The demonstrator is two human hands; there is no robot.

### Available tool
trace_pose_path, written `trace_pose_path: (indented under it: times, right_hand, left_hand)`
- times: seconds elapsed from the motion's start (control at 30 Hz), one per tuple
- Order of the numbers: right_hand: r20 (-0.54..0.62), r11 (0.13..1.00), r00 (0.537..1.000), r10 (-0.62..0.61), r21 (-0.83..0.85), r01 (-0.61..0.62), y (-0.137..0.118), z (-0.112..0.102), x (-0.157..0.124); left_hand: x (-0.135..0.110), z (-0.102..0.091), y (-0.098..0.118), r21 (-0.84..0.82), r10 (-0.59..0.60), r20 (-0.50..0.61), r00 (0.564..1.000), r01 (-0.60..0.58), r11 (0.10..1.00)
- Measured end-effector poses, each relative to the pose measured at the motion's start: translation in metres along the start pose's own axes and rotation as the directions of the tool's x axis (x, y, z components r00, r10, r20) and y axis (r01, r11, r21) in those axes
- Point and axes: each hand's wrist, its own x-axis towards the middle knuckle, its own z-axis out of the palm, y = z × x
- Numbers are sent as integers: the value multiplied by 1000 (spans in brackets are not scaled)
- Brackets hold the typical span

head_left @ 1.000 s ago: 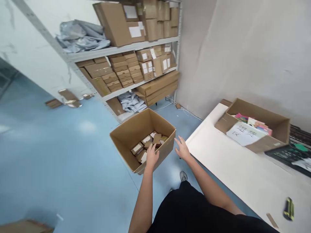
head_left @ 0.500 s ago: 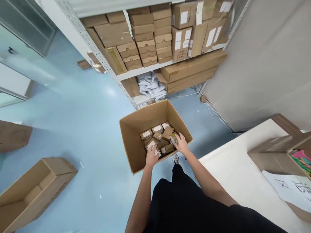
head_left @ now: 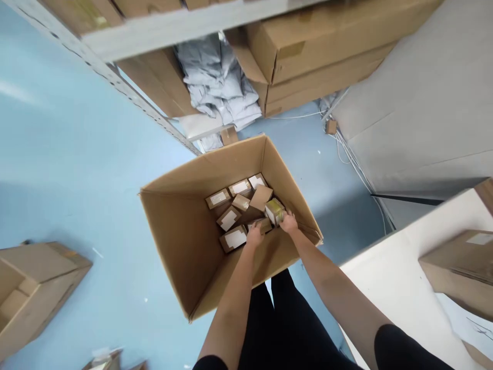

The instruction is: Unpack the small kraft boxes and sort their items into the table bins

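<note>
Both of my hands reach down into a large open cardboard carton (head_left: 173,246) on the floor. My right hand (head_left: 288,223) is closed on the right side of a small tilted cardboard box (head_left: 275,210) with yellowish tape on top. To its left, my left hand (head_left: 254,235) grips the left end of another small cardboard box (head_left: 265,225), partly hidden by the fingers. Several more small boxes lie around them on the carton's bottom, such as a white-labelled box (head_left: 235,238) beside my left hand and a plain brown box (head_left: 261,198) beyond.
A metal shelf (head_left: 173,32) with grey plastic bags (head_left: 221,77) and long cardboard boxes (head_left: 327,46) stands behind the carton. To the right is a white table (head_left: 389,267) bearing a cardboard box (head_left: 462,262). Another open carton (head_left: 50,288) sits on the left floor. Cables (head_left: 356,167) run along the wall.
My view has moved lower and closer to the carton. My left hand has shifted right from a white-labelled box to a brown one. My right hand stays on the taped box.
</note>
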Motion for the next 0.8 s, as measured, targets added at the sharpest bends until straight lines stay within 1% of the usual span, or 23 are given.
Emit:
trace_pose_path:
  times: [0.1,0.17,0.27,0.37,0.47,0.53,0.6,0.67,0.73,0.8]
  right_hand:
    - [85,995,992,91,-41,-87,11,33,34]
    - [143,988,979,145,-76,-136,17,54,54]
    - [200,977,960,197,-123,-175,26,82,83]
    - [245,962,936,253,-169,-215,37,108,109]
    - [263,934,902,341,-203,-294,47,134,129]
    - [245,916,889,385,-217,-337,52,150,138]
    - [209,895,880,427,-239,-377,56,163,141]
    - [180,874,870,459,-270,-405,58,173,139]
    - [189,888,886,423,-283,-364,61,178,132]
    - [237,937,926,295,-264,-231,63,177,123]
  left_hand:
    - [46,35,-18,-8,-102,121,987,104,995]
    - [77,56,-27,-20,-130,169,977,136,991]
    - [117,85,-38,-34,-123,230,966,134,990]
    - [148,110,-47,-21,-95,285,954,105,994]
    - [166,134,-57,7,-57,313,948,58,998]
    - [173,147,-65,23,-34,322,946,28,999]
    - [177,157,-74,42,-29,341,940,15,999]
    - [179,164,-82,72,-40,360,932,15,997]
    - [182,168,-86,107,-44,363,931,5,994]
    - [183,171,-88,136,-20,367,930,-32,990]
